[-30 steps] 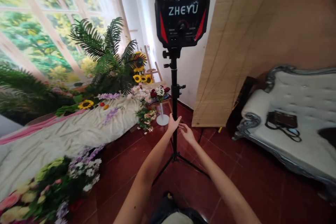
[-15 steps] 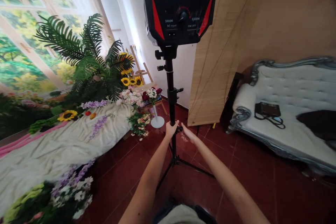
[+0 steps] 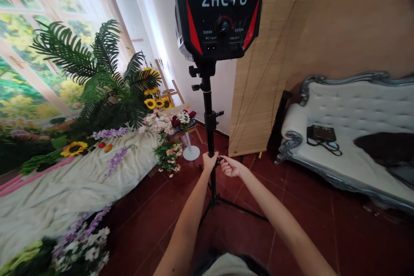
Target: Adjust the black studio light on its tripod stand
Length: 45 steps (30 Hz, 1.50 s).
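Note:
A black studio light (image 3: 223,13) marked ZHEYU tops an upright black stand (image 3: 211,138) in front of me. My left hand (image 3: 210,162) is wrapped round the lower part of the pole. At the pole's right side, the fingers of my right hand (image 3: 230,167) are closed on a small black knob (image 3: 220,160). Below both hands the tripod legs (image 3: 239,208) spread over the floor. The light has a dial, a socket and red stripes on its back.
A cream cloth-covered surface (image 3: 129,168) with flowers lies to the left, under a palm plant (image 3: 106,82). Behind the stand are a white round-based stand (image 3: 191,152) and a bamboo blind (image 3: 250,95). A white sofa (image 3: 339,155) stands right.
My right hand, open beside the pole before, has closed its fingers on the knob. My left hand stays round the pole. The view has shifted slightly.

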Motion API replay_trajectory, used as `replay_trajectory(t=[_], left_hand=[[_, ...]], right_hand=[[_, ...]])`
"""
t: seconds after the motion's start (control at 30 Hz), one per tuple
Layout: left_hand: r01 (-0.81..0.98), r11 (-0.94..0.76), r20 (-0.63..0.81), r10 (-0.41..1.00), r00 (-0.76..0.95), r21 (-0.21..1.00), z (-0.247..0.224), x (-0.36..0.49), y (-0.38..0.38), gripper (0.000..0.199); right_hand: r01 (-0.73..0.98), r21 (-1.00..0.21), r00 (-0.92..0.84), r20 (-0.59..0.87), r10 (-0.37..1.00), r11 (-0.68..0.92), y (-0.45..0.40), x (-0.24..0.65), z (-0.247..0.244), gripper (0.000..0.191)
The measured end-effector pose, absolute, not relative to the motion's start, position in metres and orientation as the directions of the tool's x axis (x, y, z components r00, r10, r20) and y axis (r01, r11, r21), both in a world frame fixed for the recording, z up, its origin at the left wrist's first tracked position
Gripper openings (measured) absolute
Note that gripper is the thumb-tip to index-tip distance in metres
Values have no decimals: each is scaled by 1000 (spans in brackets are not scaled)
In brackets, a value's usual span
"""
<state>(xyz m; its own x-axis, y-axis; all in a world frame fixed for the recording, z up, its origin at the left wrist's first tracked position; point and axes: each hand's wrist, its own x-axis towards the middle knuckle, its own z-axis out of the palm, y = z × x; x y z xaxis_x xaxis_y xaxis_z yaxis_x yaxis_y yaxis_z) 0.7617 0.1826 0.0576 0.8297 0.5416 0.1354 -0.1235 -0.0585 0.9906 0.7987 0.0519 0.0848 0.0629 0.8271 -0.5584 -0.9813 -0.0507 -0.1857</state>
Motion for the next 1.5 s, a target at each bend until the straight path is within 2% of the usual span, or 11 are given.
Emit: replay_trajectory(t=[0.37, 0.57, 0.67, 0.77, 0.87, 0.93, 1.03, 1.13, 1.23, 1.37, 1.5], left_hand=[[-110, -29, 106, 592, 799, 993, 59, 764, 180, 20], [-68, -83, 106, 652, 751, 994, 56, 768, 180, 20], [-66, -97, 113, 652, 750, 993, 56, 768, 181, 19], [-47, -95, 97, 636, 765, 994, 56, 768, 181, 20], [-72, -88, 111, 632, 767, 994, 57, 768, 179, 21], [-80, -76, 110, 640, 760, 994, 58, 768, 178, 21], [-59, -71, 91, 645, 759, 996, 58, 768, 177, 23], [-51, -91, 98, 634, 767, 994, 58, 767, 178, 24], [-52, -126, 122, 656, 745, 991, 57, 768, 179, 22], [-50, -124, 121, 675, 728, 991, 51, 772, 180, 19], [-37, -46, 58, 629, 776, 998, 46, 774, 180, 23]], right_hand=[[-985, -168, 56, -494, 867, -32, 51, 804, 86, 29], [-852, -520, 205, -452, 868, -69, 56, 803, 75, 29], [-646, -755, 333, -410, 849, -112, 54, 800, 68, 32], [-218, -961, 525, -261, 810, -168, 49, 796, 63, 33], [331, -902, 683, 26, 730, -278, 42, 795, 59, 24], [498, -778, 745, 156, 649, -383, 39, 796, 55, 24], [399, -762, 854, 108, 508, -510, 40, 799, 52, 38], [136, -841, 843, -179, 506, -524, 48, 801, 53, 69], [25, -872, 780, -288, 555, -489, 57, 802, 58, 65], [249, -872, 859, -1, 512, -421, 62, 805, 73, 33], [351, -932, 846, 275, 456, -89, 62, 808, 117, 23]])
